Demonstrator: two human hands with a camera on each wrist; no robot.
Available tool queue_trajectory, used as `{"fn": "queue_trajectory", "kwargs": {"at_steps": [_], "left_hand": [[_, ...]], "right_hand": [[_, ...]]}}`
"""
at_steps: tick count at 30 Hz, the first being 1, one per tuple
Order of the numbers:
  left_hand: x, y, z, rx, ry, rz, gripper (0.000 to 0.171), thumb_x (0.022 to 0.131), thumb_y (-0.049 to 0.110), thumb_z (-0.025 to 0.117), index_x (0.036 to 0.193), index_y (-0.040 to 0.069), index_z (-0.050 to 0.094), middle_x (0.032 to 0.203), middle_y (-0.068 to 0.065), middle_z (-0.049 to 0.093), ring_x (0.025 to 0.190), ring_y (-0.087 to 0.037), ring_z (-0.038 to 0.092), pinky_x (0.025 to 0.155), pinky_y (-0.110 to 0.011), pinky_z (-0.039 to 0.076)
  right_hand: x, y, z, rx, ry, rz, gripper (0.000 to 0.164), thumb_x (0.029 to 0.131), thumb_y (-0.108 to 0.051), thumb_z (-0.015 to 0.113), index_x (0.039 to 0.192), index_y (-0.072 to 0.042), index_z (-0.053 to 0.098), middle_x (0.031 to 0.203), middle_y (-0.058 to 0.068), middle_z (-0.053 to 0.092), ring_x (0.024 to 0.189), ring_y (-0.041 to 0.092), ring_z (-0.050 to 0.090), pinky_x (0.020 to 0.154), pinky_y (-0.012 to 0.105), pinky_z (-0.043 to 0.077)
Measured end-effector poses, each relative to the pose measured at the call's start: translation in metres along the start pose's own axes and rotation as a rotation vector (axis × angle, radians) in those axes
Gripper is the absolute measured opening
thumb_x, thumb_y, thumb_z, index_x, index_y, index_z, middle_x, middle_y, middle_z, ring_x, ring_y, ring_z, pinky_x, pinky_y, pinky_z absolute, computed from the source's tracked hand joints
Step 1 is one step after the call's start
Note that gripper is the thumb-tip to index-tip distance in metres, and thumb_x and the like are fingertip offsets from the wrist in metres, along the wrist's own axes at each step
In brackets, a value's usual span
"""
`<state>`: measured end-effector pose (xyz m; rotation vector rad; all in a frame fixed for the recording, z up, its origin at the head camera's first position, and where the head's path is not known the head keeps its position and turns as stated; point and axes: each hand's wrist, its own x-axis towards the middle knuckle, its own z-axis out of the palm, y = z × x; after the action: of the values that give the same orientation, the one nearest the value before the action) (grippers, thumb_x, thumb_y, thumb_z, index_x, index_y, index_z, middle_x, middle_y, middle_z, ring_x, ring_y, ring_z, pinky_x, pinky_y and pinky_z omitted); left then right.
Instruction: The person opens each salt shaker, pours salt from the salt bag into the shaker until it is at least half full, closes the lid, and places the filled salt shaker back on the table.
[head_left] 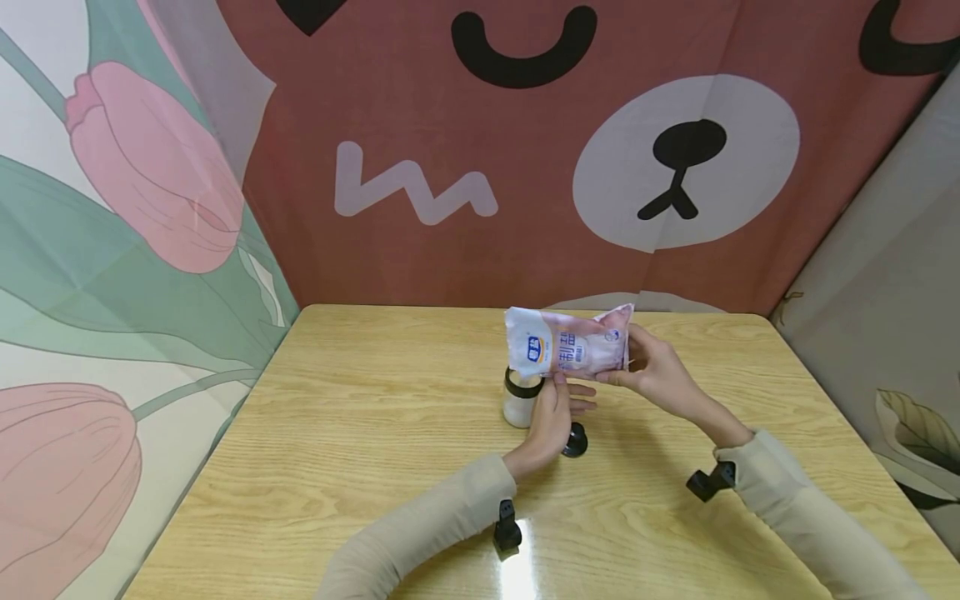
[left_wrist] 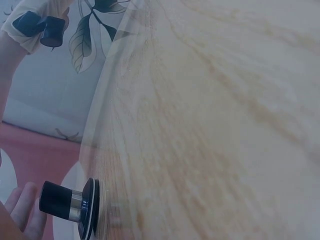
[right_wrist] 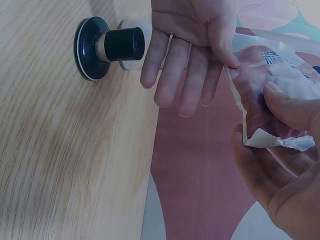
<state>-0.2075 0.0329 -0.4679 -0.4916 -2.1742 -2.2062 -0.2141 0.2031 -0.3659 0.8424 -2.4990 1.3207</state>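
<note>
Fingers of the right hand (head_left: 663,375) pinch the printed packet (head_left: 572,343) by one end; the left hand (head_left: 553,418) extends its fingers, slightly spread. Long axis nearly level, the packet points leftward above the jar (head_left: 519,408). Right of the jar, the black lid (head_left: 575,440) shows its metal collar (right_wrist: 100,46) only in the wrist views.

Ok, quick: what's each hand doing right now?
Left hand: open, fingers straight, thumb at the edge of the printed bag.
Right hand: holding the printed bag by one end.
</note>
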Motion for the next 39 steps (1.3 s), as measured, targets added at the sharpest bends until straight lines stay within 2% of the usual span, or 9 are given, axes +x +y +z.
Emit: {"fn": "queue_trajectory", "kwargs": {"at_steps": [3,10,13,16,23,26,32,39], "left_hand": [[-0.001,0.004,0.000,-0.012,-0.004,0.005,0.046,0.111,0.021,0.011,0.125,-0.007,0.045,0.108,-0.028,0.067,0.094,-0.044,0.068,0.084,-0.054,0.054],[-0.013,0.037,-0.004,-0.014,-0.009,0.015,0.042,0.111,0.015,0.013,0.122,-0.009,0.046,0.107,-0.032,0.065,0.095,-0.049,0.066,0.084,-0.055,0.054],[-0.013,0.039,-0.004,-0.013,-0.007,0.020,0.042,0.111,0.015,0.013,0.121,-0.009,0.047,0.107,-0.032,0.065,0.094,-0.048,0.066,0.084,-0.055,0.054],[-0.013,0.038,-0.004,-0.014,-0.007,0.020,0.042,0.111,0.015,0.013,0.121,-0.009,0.047,0.107,-0.032,0.065,0.094,-0.049,0.066,0.084,-0.055,0.054],[-0.001,-0.001,-0.001,0.006,-0.001,0.004,0.047,0.111,0.027,0.013,0.124,-0.003,0.047,0.106,-0.021,0.069,0.092,-0.036,0.071,0.082,-0.046,0.057],[-0.001,0.002,0.000,0.007,0.003,0.005,0.047,0.111,0.024,0.013,0.123,-0.005,0.048,0.106,-0.024,0.069,0.093,-0.039,0.070,0.083,-0.048,0.057],[-0.004,0.017,-0.001,-0.006,-0.015,-0.003,0.045,0.111,0.016,0.011,0.122,-0.010,0.047,0.107,-0.032,0.065,0.095,-0.048,0.066,0.084,-0.056,0.053],[0.000,0.004,0.000,0.010,-0.002,-0.002,0.047,0.111,0.024,0.012,0.124,-0.006,0.047,0.107,-0.025,0.068,0.094,-0.041,0.069,0.084,-0.052,0.055]], "right_hand": [[0.000,0.000,0.000,-0.006,0.003,-0.009,0.057,0.076,0.012,0.080,0.126,0.010,0.053,0.103,0.020,0.065,0.074,0.024,0.067,0.062,0.031,0.057],[0.000,0.000,0.001,-0.013,0.007,-0.019,0.057,0.075,0.013,0.080,0.125,0.010,0.053,0.103,0.020,0.065,0.074,0.027,0.066,0.062,0.030,0.057],[0.000,0.000,0.001,-0.014,0.007,-0.018,0.057,0.076,0.012,0.080,0.125,0.010,0.053,0.102,0.020,0.065,0.074,0.027,0.066,0.061,0.030,0.057],[0.000,0.000,0.000,-0.013,0.008,-0.016,0.057,0.075,0.012,0.080,0.125,0.009,0.053,0.102,0.020,0.065,0.073,0.027,0.066,0.061,0.031,0.057],[-0.001,-0.001,0.000,-0.013,0.005,-0.016,0.055,0.076,0.012,0.080,0.124,0.010,0.053,0.101,0.020,0.065,0.073,0.026,0.066,0.061,0.032,0.057],[-0.001,0.006,0.001,-0.006,0.002,-0.021,0.056,0.077,0.012,0.079,0.126,0.010,0.053,0.102,0.020,0.064,0.073,0.024,0.066,0.060,0.031,0.056],[-0.002,0.036,0.004,0.015,0.007,0.009,0.060,0.078,0.005,0.082,0.130,0.001,0.053,0.105,0.015,0.065,0.076,0.021,0.066,0.061,0.030,0.057],[-0.002,0.042,0.004,0.030,0.009,-0.009,0.059,0.078,0.001,0.083,0.130,-0.001,0.054,0.105,0.012,0.065,0.075,0.019,0.066,0.062,0.029,0.057]]}}
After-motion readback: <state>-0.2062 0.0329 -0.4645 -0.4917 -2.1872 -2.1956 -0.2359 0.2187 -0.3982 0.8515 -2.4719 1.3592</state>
